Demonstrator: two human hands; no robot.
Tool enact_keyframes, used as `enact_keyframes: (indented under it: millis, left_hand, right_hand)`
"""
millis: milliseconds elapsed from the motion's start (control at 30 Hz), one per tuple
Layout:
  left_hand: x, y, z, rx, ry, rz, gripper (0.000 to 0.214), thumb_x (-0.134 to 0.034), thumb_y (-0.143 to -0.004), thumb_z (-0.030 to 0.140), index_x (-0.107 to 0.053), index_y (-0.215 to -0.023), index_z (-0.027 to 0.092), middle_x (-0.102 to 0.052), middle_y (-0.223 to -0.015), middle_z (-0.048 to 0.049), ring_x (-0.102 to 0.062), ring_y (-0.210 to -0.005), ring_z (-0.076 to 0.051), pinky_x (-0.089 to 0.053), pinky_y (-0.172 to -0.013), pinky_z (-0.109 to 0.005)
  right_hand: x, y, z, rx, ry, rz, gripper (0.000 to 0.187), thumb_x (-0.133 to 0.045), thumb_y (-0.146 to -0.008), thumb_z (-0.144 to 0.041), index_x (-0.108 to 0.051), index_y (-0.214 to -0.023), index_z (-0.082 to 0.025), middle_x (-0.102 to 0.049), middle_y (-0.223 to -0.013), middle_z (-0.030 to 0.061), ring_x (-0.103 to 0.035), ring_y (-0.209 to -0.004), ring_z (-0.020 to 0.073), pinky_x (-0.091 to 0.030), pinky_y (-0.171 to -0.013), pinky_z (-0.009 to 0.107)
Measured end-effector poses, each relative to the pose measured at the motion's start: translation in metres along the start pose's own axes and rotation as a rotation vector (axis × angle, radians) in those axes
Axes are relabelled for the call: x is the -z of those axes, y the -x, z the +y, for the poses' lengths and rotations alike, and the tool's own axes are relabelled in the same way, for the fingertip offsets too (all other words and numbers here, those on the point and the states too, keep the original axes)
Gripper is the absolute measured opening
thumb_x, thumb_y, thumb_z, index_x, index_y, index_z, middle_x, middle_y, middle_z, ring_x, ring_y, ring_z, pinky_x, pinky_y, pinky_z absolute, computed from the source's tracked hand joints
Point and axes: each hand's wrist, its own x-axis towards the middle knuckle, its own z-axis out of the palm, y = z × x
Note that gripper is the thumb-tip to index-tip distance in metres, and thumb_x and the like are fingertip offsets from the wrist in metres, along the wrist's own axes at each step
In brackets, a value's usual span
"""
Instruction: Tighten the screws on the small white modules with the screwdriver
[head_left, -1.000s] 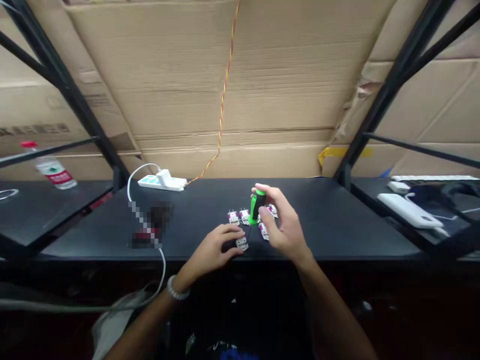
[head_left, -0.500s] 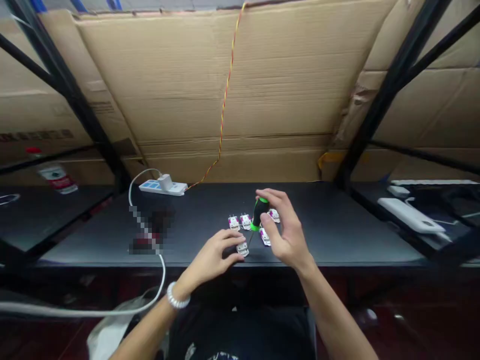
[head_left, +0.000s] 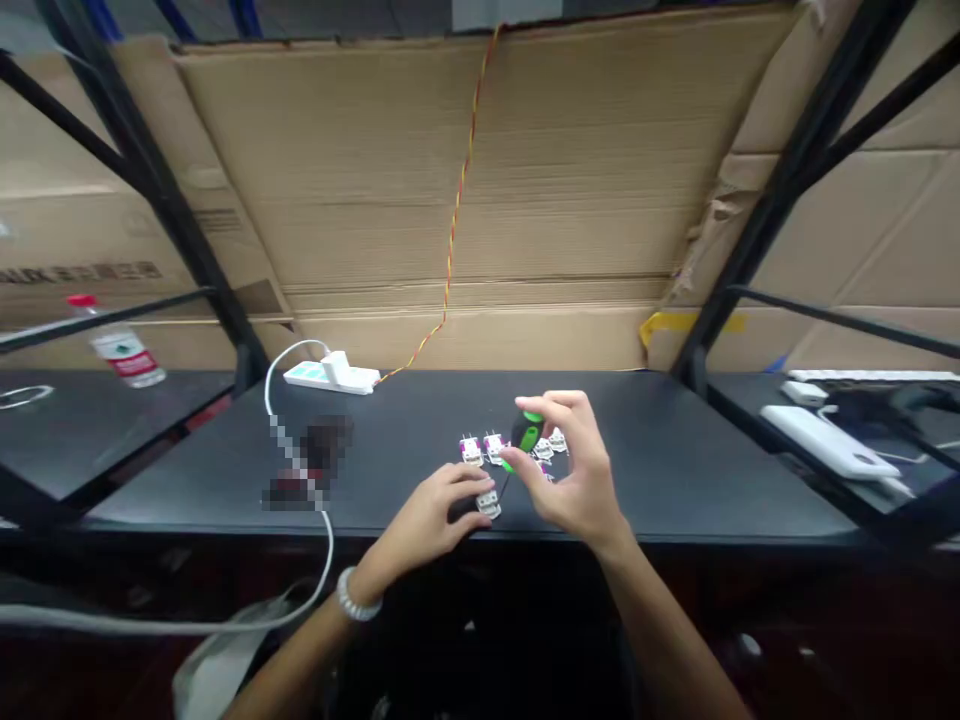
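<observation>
"Two states to record. First, the left hand (head_left: 439, 505)?"

"Half curled, low over the near edge of the dark surface (head_left: 675, 475). Thumb and fingers closed on the left side of a small white module (head_left: 489, 505)."

"Second, the right hand (head_left: 576, 475)?"

"Raised above the surface, thumb and fingers pinched round the black-and-green handle of a screwdriver (head_left: 528, 432). Handle tilted; shaft (head_left: 505, 485) directed down and leftward to the right side of the held module. Seating of the tip: cannot tell at this size."

"Location of similar parts?"

"Just beyond the held module, on the surface: several white-and-purple modules (head_left: 471, 452). Two to the left of the screwdriver, others to the right, partly hidden by the right hand. Exact count: cannot tell."

"Other equipment?"

"White power strip (head_left: 360, 382) near the back edge, to the left, well apart from the work."

"Step in hand?"

"By judgement, driver work on the held module: left hand as clamp, right hand as turning hand. Degree of completion: not readable."

"Requirement for the next move?"

"Probably firm bracing of the module, shaft kept in line, light downward pressure during any turn of the handle. Caution: possible slip of the tip toward the left fingertips."
</observation>
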Motion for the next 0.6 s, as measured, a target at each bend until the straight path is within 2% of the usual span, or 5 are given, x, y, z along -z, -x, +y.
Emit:
enact_keyframes:
  millis: [67, 267, 400, 467, 600]
  left_hand:
    - [0.0003, -0.0002, 0.0006, -0.001, -0.002, -0.004, 0.035, -0.079, -0.099, 0.035, -0.078, -0.133, 0.028, -0.073, -0.140, -0.0088, -0.068, -0.131, -0.029, -0.054, -0.118, -0.047]
    - [0.0016, -0.0008, 0.0032, 0.006, -0.018, -0.008, 0.036, -0.079, -0.099, 0.034, -0.077, -0.134, 0.027, -0.072, -0.142, -0.0090, -0.068, -0.131, -0.029, -0.054, -0.119, -0.048]
    - [0.0012, -0.0010, 0.0030, 0.001, -0.024, -0.009, 0.034, -0.079, -0.099, 0.033, -0.077, -0.133, 0.028, -0.073, -0.140, -0.0082, -0.068, -0.130, -0.028, -0.055, -0.117, -0.047]
    - [0.0009, -0.0010, 0.0023, 0.000, -0.026, -0.004, 0.035, -0.079, -0.099, 0.033, -0.077, -0.133, 0.028, -0.073, -0.139, -0.0084, -0.068, -0.130, -0.029, -0.055, -0.117, -0.047]
    - [0.0004, -0.0006, 0.0012, -0.004, -0.029, -0.003, 0.037, -0.080, -0.099, 0.033, -0.077, -0.135, 0.027, -0.072, -0.142, -0.0090, -0.068, -0.131, -0.029, -0.054, -0.118, -0.047]
  right_hand:
    - [0.0001, 0.0001, 0.0002, -0.004, 0.011, 0.023, 0.036, -0.078, -0.094, -0.023, -0.069, -0.128, -0.028, -0.059, -0.109, 0.0056, -0.065, -0.094, 0.0212, -0.060, -0.083, 0.037]
    - [0.0051, -0.0006, -0.0015, 0.005, -0.043, -0.094, 0.045, -0.055, -0.104, -0.015, -0.060, -0.147, -0.028, -0.063, -0.131, 0.0110, -0.066, -0.121, 0.0257, -0.057, -0.103, 0.044]
    - [0.0036, -0.0009, -0.0025, 0.016, 0.031, 0.000, 0.037, -0.075, -0.096, -0.024, -0.070, -0.132, -0.027, -0.056, -0.109, 0.0054, -0.064, -0.097, 0.0216, -0.060, -0.087, 0.039]
    - [0.0035, -0.0015, -0.0031, 0.013, 0.037, 0.005, 0.037, -0.077, -0.095, -0.022, -0.071, -0.131, -0.028, -0.055, -0.105, 0.0035, -0.064, -0.091, 0.0194, -0.059, -0.084, 0.037]
    - [0.0060, -0.0028, -0.0049, 0.008, -0.008, -0.100, 0.045, -0.055, -0.104, -0.014, -0.062, -0.146, -0.029, -0.063, -0.125, 0.0093, -0.067, -0.114, 0.0235, -0.060, -0.098, 0.042]
